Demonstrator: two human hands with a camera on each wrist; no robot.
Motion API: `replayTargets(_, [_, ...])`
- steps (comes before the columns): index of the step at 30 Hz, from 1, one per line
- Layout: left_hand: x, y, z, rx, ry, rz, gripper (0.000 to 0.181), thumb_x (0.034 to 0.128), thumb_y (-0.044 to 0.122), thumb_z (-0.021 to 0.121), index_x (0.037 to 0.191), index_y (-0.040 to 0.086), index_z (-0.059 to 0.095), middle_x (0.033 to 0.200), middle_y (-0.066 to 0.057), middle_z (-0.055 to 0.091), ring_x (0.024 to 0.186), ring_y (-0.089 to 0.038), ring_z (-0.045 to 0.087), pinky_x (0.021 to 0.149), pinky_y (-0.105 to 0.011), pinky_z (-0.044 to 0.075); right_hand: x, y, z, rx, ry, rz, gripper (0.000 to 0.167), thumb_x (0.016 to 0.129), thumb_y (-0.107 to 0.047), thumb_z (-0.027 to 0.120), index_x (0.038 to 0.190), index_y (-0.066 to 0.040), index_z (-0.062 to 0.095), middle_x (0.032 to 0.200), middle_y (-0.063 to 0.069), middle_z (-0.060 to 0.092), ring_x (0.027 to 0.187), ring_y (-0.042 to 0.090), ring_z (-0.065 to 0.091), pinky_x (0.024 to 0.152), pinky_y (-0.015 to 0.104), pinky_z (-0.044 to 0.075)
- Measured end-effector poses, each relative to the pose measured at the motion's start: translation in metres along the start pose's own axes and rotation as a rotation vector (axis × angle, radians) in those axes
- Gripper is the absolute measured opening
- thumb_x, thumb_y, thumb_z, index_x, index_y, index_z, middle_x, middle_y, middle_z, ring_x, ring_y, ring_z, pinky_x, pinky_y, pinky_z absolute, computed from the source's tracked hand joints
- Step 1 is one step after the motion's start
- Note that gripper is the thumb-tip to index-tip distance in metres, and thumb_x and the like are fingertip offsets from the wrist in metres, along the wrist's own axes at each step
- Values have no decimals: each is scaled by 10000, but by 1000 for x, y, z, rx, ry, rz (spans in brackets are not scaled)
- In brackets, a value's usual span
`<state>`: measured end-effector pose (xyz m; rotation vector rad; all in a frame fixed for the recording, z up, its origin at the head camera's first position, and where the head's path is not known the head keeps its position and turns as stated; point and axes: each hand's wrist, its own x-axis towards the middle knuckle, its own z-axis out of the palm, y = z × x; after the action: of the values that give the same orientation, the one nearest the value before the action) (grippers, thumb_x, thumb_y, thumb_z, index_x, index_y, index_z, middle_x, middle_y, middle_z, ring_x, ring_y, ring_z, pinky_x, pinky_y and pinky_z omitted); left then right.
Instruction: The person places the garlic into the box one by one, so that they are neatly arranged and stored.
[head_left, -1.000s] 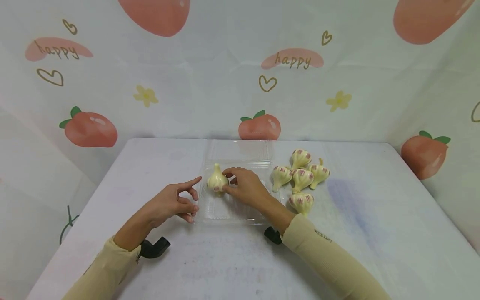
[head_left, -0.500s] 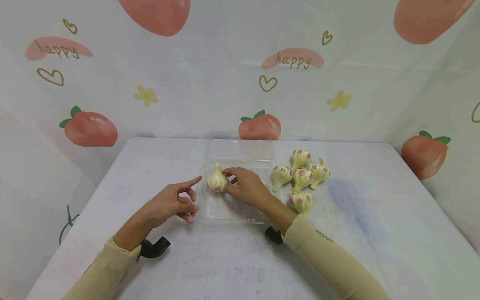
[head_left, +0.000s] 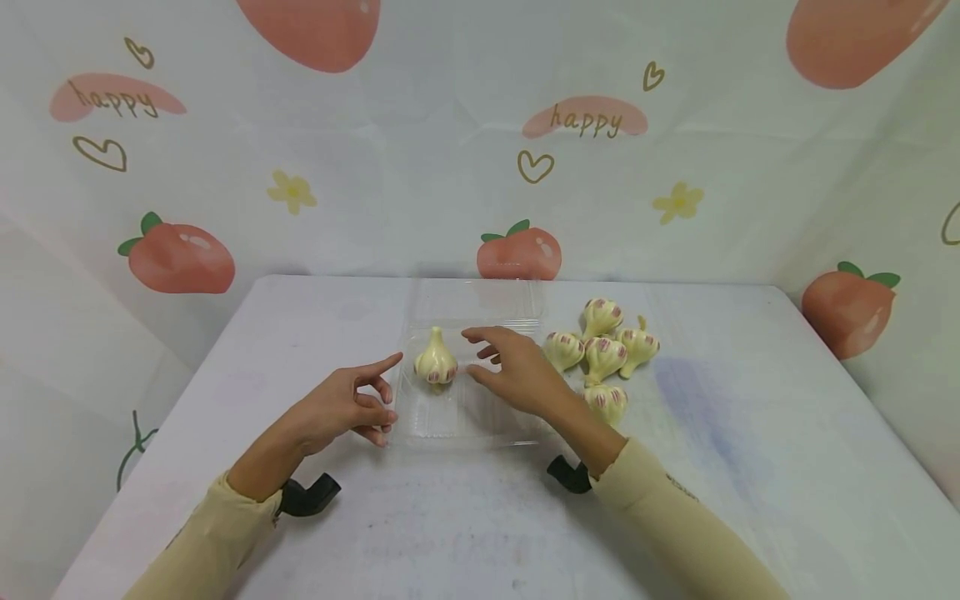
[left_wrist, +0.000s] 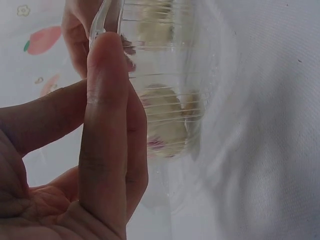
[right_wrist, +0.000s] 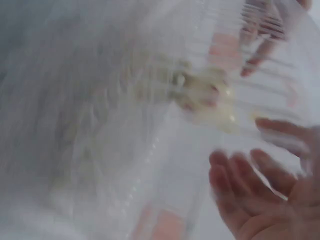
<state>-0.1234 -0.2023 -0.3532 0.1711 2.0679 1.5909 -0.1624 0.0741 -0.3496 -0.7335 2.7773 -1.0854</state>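
Note:
One garlic bulb (head_left: 436, 358) stands in the left part of a clear plastic box (head_left: 450, 423), its stem upward. My right hand (head_left: 520, 373) hovers over the box just right of that bulb, thumb and fingers spread, with a gap to the bulb and nothing in its grasp. At the box's left side is my left hand (head_left: 335, 410), index finger stretched out and the other fingers loosely bent. In the left wrist view a fingertip (left_wrist: 106, 47) lies against the box's rim; whether it touches is hard to tell. The right wrist view is blurred.
Several garlic bulbs (head_left: 604, 357) lie grouped right of the box; my right wrist partly covers the nearest ones. The box's transparent lid (head_left: 477, 298) is folded back toward the wall cloth (head_left: 420, 208). Black wrist-camera mounts (head_left: 309, 496) show under both forearms.
My right hand has let go of the garlic bulb in the box and moved a little to the right, fingers apart. The bulb stays put, and my left hand has not moved.

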Motion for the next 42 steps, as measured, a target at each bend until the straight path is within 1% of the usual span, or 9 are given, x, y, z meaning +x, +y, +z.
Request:
replayTargets(8, [0,0,-1,-3,-7,6,905,863,-82,675,1599,101,182,999,-83,416,658,-124,648,663,-329,639,-18,11,-26,42,55,3,452,941,-195,686,1378,-158,581,1370,39,613,1141,267,677,965,453,572])
replayTargets(11, [0,-1,-1,-3,-9,9,903,865,-78,678,1599,103,184,1000,-84,417,659,-127,649,666,-334,639,-26,17,-36,46,75,6,439,945,-188,680,1373,-162,583,1367,35,612,1144,276,673,970,456,568])
replayTargets(14, [0,-2,-1,-4,-10,9,905,865,-73,682,1599,106,184,1003,-85,418,666,-129,651,668,-338,640,-33,23,-47,55,88,27,443,945,-199,682,1376,-187,579,1374,18,605,1160,283,665,976,457,565])
replayTargets(19, [1,-2,-1,-5,-14,9,907,864,-74,682,1600,107,182,1001,-81,418,676,-126,651,666,-336,640,-43,38,-63,67,129,54,454,942,-180,686,1381,-168,574,1383,43,601,1167,284,658,984,459,561])
replayTargets(23, [2,-2,-1,-5,-15,9,907,864,-74,681,1600,108,182,1000,-79,419,683,-123,652,666,-337,641,-51,50,-73,39,162,72,452,940,-173,694,1374,-138,574,1379,75,605,1147,302,664,978,476,561])
replayTargets(27, [2,-3,-1,-6,-15,10,909,863,-72,682,1600,107,181,999,-77,421,683,-123,654,666,-338,640,-58,61,-81,5,185,109,462,935,-182,702,1377,-140,573,1374,93,611,1127,333,670,935,495,576])
replayTargets(34, [0,-2,-2,-8,-19,11,906,865,-69,682,1600,106,181,997,-79,424,684,-126,651,663,-333,639,-68,77,-93,-31,201,189,476,961,-279,666,1399,-132,551,1338,156,624,1138,384,659,877,524,587])
replayTargets(37, [0,-2,-2,-11,-21,10,904,868,-67,680,1600,105,179,996,-81,426,685,-125,647,664,-333,639,-70,82,-99,-39,215,196,494,959,-299,669,1403,-127,543,1367,161,605,1147,401,654,866,527,593])
replayTargets(42, [-1,0,-1,-12,-29,14,906,872,-65,679,1602,108,171,1002,-81,420,686,-122,640,668,-332,639,-74,91,-112,-59,247,210,500,955,-280,674,1407,-117,535,1393,172,583,1143,428,648,865,556,589])
